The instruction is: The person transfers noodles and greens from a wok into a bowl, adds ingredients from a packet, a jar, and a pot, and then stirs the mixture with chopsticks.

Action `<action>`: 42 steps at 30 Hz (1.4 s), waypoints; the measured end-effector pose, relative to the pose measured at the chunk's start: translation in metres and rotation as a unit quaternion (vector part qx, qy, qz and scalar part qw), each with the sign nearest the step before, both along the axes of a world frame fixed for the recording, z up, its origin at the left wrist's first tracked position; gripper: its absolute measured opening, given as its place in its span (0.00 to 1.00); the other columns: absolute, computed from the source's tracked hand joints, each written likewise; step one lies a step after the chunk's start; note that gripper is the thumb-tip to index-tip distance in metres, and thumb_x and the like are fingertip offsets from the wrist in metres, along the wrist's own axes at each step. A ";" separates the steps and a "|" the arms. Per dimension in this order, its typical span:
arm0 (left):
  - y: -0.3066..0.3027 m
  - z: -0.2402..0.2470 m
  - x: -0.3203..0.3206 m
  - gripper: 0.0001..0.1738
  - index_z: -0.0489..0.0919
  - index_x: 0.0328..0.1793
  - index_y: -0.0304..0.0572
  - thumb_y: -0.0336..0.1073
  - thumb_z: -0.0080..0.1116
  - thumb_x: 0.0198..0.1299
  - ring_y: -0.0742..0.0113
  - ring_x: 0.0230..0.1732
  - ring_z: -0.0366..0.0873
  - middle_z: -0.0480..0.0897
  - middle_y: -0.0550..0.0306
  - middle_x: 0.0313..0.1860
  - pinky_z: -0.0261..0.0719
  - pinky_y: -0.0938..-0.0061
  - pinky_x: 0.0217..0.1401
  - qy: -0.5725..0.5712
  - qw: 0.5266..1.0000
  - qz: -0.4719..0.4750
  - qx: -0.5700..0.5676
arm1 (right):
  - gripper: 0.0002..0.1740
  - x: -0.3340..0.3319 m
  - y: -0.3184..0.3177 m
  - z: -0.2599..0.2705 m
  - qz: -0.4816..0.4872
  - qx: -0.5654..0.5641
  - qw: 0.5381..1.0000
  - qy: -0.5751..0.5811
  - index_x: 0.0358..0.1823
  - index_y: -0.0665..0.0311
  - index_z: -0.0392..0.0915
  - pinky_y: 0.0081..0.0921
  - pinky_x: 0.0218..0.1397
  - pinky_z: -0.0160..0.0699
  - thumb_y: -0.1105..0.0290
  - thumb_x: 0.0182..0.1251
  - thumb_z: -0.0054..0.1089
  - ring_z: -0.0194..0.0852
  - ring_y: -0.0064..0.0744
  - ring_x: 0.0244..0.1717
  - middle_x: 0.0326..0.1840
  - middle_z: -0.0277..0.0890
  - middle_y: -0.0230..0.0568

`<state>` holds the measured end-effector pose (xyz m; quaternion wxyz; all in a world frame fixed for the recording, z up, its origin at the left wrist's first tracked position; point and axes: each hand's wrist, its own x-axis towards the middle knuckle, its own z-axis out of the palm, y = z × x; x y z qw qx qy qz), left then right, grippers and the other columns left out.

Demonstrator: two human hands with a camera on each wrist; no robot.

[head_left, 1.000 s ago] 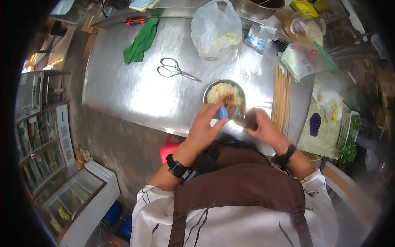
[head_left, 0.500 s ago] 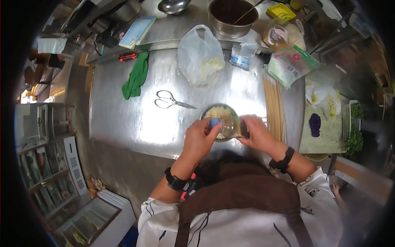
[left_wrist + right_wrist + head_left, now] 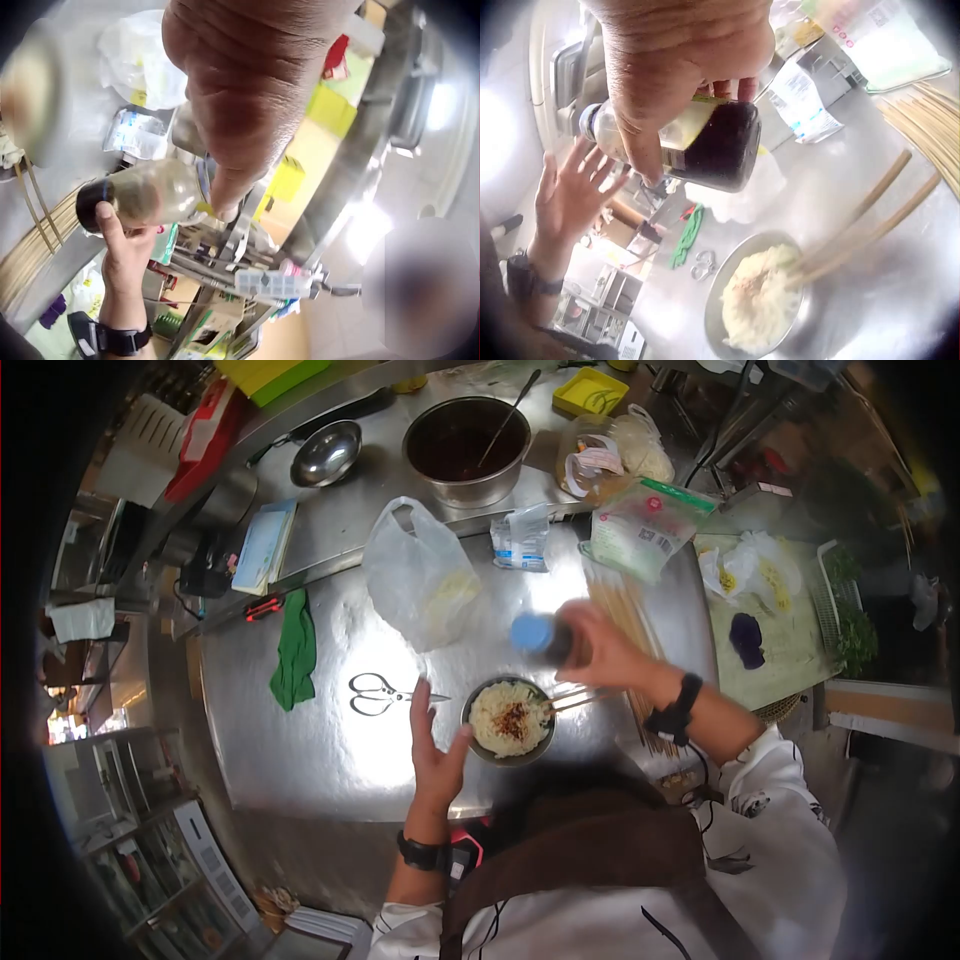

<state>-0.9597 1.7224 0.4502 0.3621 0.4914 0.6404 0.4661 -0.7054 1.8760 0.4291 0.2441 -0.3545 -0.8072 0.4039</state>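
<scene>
A metal bowl (image 3: pixel 466 712) of pale noodles (image 3: pixel 495 730) topped with dark sauce stands on the steel table, a pair of chopsticks (image 3: pixel 585 698) resting in it. My right hand (image 3: pixel 612 652) grips a clear bottle (image 3: pixel 716 146) of dark liquid, tilted above the table beyond the bowl. The blue cap (image 3: pixel 531 631) is on its mouth. To the left of the bowl, my left hand (image 3: pixel 437 760) is raised with fingers extended, holding nothing and apart from the bottle in the head view. Scissors (image 3: pixel 372 695) lie just left of that hand.
A plastic bag (image 3: pixel 415 575), a white-blue packet (image 3: pixel 520 540) and a green cloth (image 3: pixel 294 650) lie toward the back. Many thin sticks (image 3: pixel 640 630) lie at the right, below a zip bag (image 3: pixel 640 540). A pot (image 3: pixel 465 485) of dark sauce stands on the back ledge.
My left hand has let go of the bottle's cap end and moved left, fingers spread. My right hand has moved the bottle away from over the bowl; the head view has shifted.
</scene>
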 end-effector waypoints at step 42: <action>-0.163 -0.062 0.092 0.26 0.68 0.59 0.29 0.34 0.54 0.54 0.58 0.53 0.75 0.76 0.46 0.53 0.71 0.63 0.60 -0.586 0.764 0.266 0.052 | 0.09 -0.022 -0.109 0.021 0.060 -0.241 0.911 0.330 0.41 0.70 0.72 0.18 0.19 0.66 0.71 0.66 0.47 0.66 0.24 0.25 0.32 0.67 0.41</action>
